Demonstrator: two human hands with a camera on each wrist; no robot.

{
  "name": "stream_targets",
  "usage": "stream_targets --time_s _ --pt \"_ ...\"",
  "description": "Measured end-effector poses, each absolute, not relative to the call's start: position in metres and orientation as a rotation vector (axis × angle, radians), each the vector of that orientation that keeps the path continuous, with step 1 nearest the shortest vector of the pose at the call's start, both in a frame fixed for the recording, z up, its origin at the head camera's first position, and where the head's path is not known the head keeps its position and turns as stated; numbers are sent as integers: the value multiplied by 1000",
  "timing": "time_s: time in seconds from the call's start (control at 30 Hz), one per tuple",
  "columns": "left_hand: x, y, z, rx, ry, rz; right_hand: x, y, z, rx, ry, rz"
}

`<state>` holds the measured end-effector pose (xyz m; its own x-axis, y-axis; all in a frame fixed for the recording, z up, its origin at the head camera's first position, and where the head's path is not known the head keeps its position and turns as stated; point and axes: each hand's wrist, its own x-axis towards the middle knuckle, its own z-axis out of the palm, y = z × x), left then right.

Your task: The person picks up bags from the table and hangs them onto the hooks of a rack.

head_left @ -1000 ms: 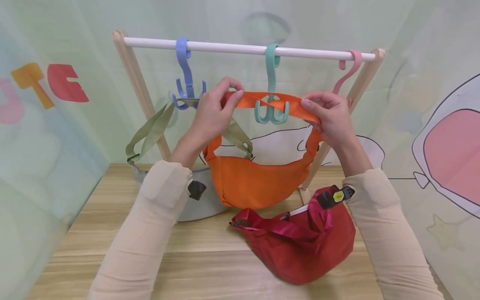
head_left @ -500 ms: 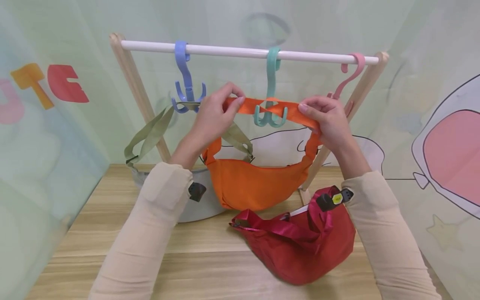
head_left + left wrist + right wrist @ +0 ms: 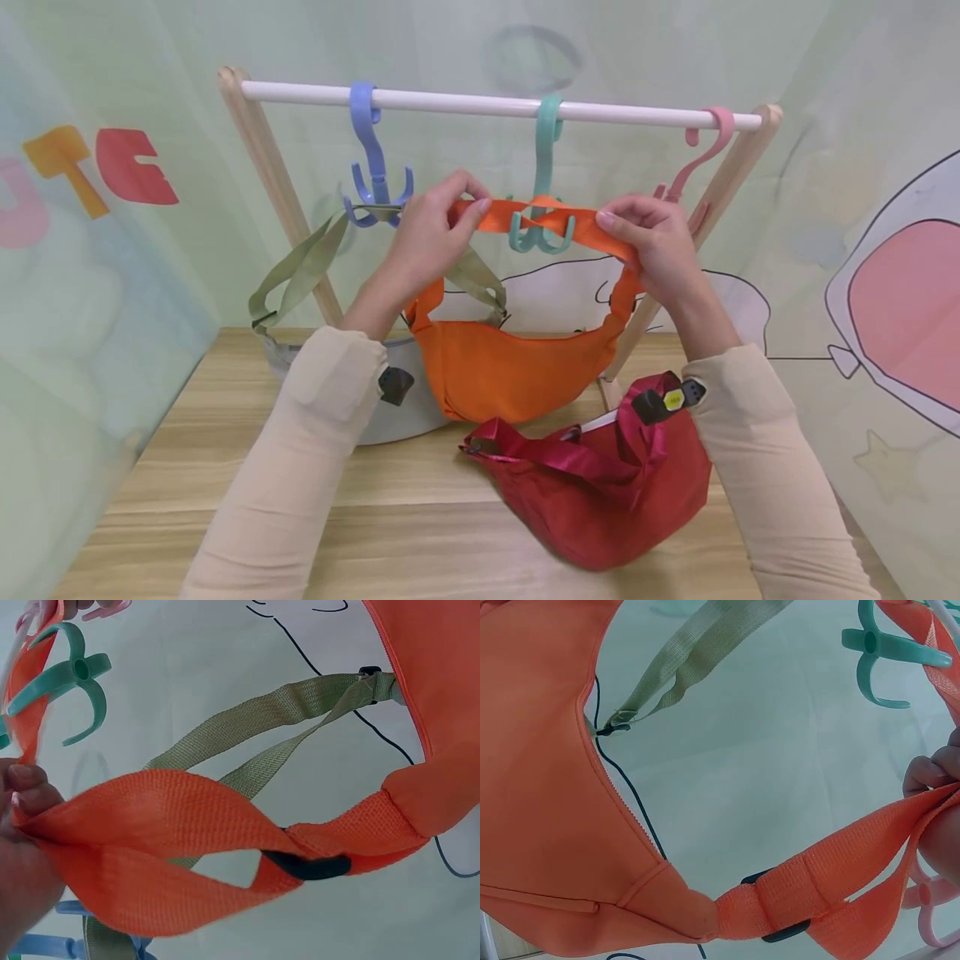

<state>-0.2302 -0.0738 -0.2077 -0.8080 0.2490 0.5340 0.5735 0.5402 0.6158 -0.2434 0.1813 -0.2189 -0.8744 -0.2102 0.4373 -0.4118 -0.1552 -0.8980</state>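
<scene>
"Where's the orange bag [image 3: 517,371]?"
"Below the green hook [image 3: 544,154], its orange strap [image 3: 498,217] stretched across the prongs [image 3: 516,233]."
"What holds that strap?"
"The left hand [image 3: 438,225] pinches it just left of the green hook, the right hand [image 3: 660,246] just right."
"Nearby?"
"A grey bag [image 3: 408,425], its olive strap [image 3: 303,258] over the blue hook [image 3: 366,125], left of the green hook. A red bag [image 3: 600,508] lies on the desk [image 3: 405,542], below the green hook."

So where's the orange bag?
In the head view, the orange bag is central, behind the red bag and right of the grey bag; the left hand and right hand hold its strap at the green hook.
</scene>
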Motion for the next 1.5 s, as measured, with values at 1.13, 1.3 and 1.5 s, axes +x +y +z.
stream_targets --time_s 1.13,1.3,1.5 --pt "-230 -73 -216 -681 -2469 -1200 -244 177 -224 585 -2017 2213" --pt "-229 -74 -216 -677 -2474 -1209 -246 175 -224 531 -2045 2180" --pt "-229 -74 -216 -678 -2475 -1209 -246 174 -223 479 -2069 2158"
